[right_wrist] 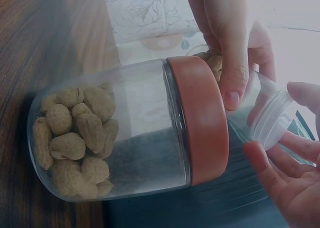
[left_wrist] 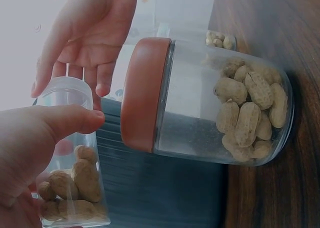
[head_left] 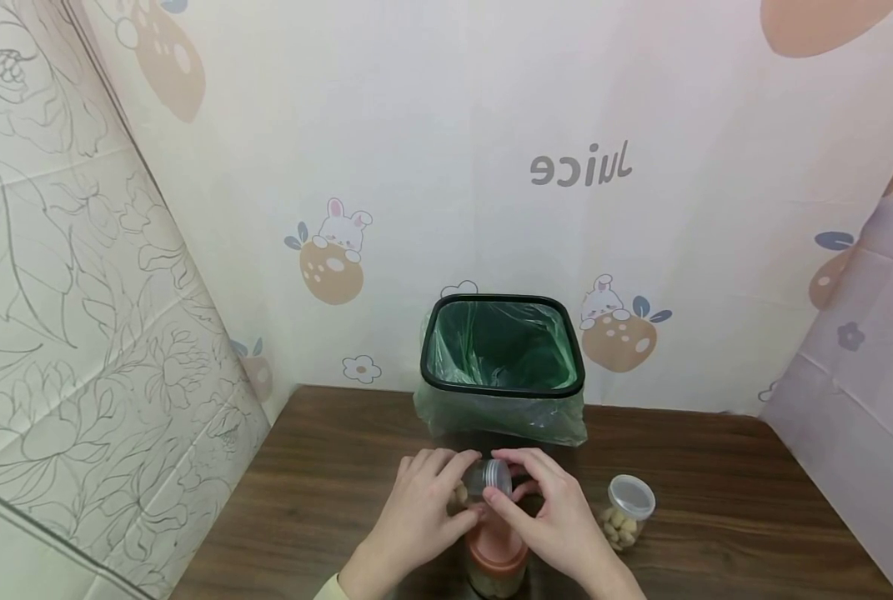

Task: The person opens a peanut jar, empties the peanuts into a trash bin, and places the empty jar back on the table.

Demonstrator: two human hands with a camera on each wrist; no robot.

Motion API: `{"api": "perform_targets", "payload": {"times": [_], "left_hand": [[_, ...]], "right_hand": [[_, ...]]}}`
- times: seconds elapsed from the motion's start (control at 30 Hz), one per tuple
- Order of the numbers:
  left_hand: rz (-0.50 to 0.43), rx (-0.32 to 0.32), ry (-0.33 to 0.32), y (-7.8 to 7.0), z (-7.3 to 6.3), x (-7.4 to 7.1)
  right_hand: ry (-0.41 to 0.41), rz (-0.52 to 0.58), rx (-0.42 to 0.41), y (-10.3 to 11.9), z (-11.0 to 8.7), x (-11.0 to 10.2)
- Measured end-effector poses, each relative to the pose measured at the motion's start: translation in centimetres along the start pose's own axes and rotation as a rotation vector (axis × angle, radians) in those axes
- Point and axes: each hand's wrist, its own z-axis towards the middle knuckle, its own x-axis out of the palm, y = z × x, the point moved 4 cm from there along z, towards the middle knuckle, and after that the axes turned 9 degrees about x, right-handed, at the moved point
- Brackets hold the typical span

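A small clear plastic jar (left_wrist: 75, 188) with several peanuts inside is held on its side above the big jar, its lid end pointing right in the head view. My left hand (head_left: 419, 512) grips the body, thumb along its side. At the other end, my right hand (head_left: 559, 512) has its thumb and fingers around the clear screw lid (right_wrist: 272, 118), which sits on the jar. Just below both hands stands a larger clear jar (right_wrist: 145, 133) with an orange-brown lid (left_wrist: 145, 95); unshelled peanuts fill its lower part.
Right of my right hand, another small lidded jar (head_left: 628, 510) with pale nuts stands on the dark wooden table (head_left: 333, 467). Behind the hands is a black-rimmed bin (head_left: 502, 391) lined with a green-looking bag. A patterned cloth (head_left: 416, 167) hangs behind it.
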Motion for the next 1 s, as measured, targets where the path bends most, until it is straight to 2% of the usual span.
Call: {"api": "perform_targets", "payload": {"times": [0.23, 0.5, 1.0], "left_hand": [[-0.026, -0.012, 0.011, 0.08, -0.02, -0.01], [-0.063, -0.023, 0.02, 0.19, 0.09, -0.08], [-0.066, -0.014, 0.012, 0.15, 0.03, -0.12]], "right_hand": [[0.019, 0.01, -0.055, 0.08, -0.14, 0.0], [0.04, -0.042, -0.228, 0.48, -0.16, -0.35], [0.052, -0.063, -0.245, 0.68, -0.16, -0.49]]}}
